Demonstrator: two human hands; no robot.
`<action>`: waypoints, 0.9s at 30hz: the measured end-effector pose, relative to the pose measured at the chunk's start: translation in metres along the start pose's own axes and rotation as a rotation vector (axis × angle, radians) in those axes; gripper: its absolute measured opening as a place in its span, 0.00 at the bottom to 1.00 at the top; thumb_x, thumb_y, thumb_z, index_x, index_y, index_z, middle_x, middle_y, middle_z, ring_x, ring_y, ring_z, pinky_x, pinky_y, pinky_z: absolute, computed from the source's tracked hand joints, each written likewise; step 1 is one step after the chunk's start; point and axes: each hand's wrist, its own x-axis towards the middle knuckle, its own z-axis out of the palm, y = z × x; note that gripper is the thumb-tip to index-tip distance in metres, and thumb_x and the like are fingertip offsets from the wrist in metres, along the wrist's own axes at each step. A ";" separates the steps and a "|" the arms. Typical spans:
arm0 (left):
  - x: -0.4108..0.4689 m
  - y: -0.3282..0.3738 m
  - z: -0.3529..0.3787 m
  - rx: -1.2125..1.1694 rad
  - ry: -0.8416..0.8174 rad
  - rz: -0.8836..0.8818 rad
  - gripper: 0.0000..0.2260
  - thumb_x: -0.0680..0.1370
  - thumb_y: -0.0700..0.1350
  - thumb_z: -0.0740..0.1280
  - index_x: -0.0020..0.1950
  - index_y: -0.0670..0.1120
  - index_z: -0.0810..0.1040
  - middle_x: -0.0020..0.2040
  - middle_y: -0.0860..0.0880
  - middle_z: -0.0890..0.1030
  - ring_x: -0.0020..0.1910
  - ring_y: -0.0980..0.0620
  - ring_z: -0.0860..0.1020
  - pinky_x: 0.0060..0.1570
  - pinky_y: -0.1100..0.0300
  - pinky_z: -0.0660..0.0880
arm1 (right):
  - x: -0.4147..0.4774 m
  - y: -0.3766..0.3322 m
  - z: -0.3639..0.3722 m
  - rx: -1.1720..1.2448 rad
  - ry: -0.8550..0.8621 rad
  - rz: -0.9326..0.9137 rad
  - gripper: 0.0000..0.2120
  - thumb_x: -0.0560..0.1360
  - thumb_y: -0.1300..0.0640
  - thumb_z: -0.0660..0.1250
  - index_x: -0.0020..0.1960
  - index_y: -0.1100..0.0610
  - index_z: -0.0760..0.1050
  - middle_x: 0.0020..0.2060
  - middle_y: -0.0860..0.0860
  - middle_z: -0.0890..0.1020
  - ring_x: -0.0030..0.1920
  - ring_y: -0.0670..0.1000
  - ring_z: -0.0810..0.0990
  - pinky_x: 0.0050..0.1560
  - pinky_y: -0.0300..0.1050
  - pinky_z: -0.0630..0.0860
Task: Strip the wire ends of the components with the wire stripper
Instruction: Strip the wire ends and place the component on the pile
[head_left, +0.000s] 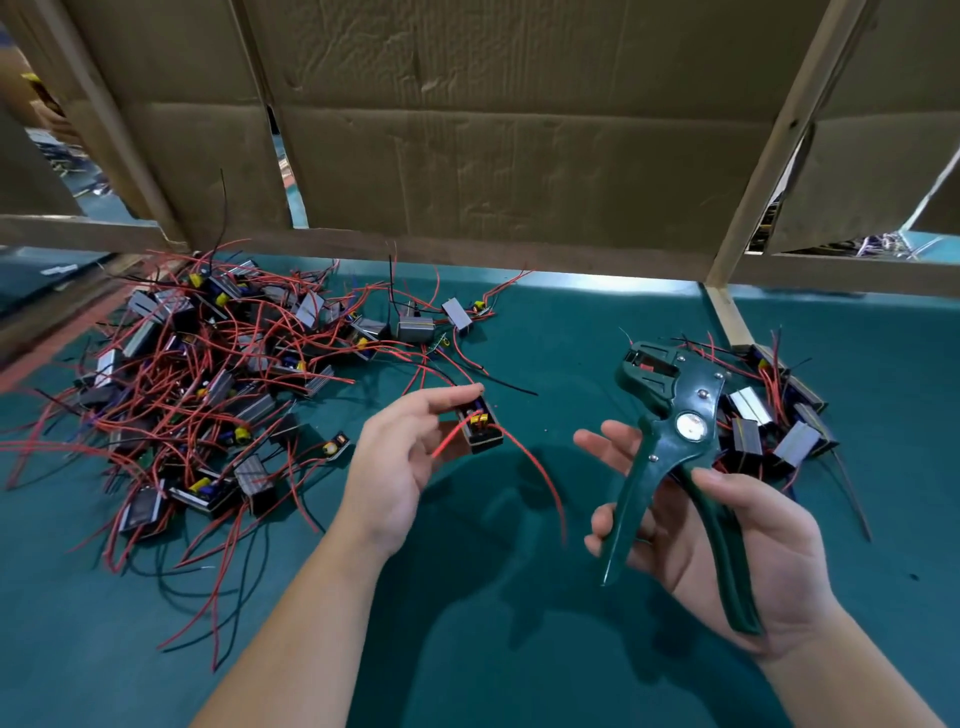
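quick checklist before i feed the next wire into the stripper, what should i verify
1. Grip on the small black component with yellow parts in the left hand: ok.
2. Hold on the dark green wire stripper, by its handles in the right hand: ok.
3. Stripper handles spread apart, ready to squeeze: ok.
4. The component's long red wire lined up with the stripper's head: not ok, it hangs free, apart from the tool.
5. Wire end unstripped: cannot tell, too small to see.
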 end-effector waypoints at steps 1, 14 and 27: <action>0.000 0.002 0.003 -0.061 0.014 -0.010 0.07 0.71 0.42 0.68 0.43 0.45 0.85 0.45 0.39 0.82 0.43 0.43 0.81 0.44 0.55 0.79 | 0.000 0.000 0.000 -0.002 0.001 -0.001 0.39 0.55 0.53 0.80 0.64 0.63 0.75 0.67 0.59 0.74 0.41 0.62 0.82 0.45 0.59 0.80; -0.012 0.000 0.010 0.492 -0.302 0.009 0.14 0.80 0.32 0.59 0.48 0.49 0.80 0.41 0.57 0.84 0.44 0.61 0.80 0.48 0.69 0.74 | 0.001 0.005 0.005 -0.074 -0.045 -0.019 0.37 0.60 0.54 0.79 0.65 0.66 0.73 0.67 0.62 0.72 0.41 0.66 0.80 0.45 0.64 0.77; -0.017 -0.011 0.019 0.899 -0.377 0.179 0.07 0.74 0.55 0.65 0.49 0.57 0.80 0.40 0.60 0.81 0.41 0.59 0.78 0.42 0.64 0.72 | 0.005 0.010 0.011 -0.126 -0.044 0.012 0.37 0.61 0.54 0.78 0.66 0.65 0.73 0.52 0.73 0.71 0.41 0.68 0.79 0.45 0.65 0.75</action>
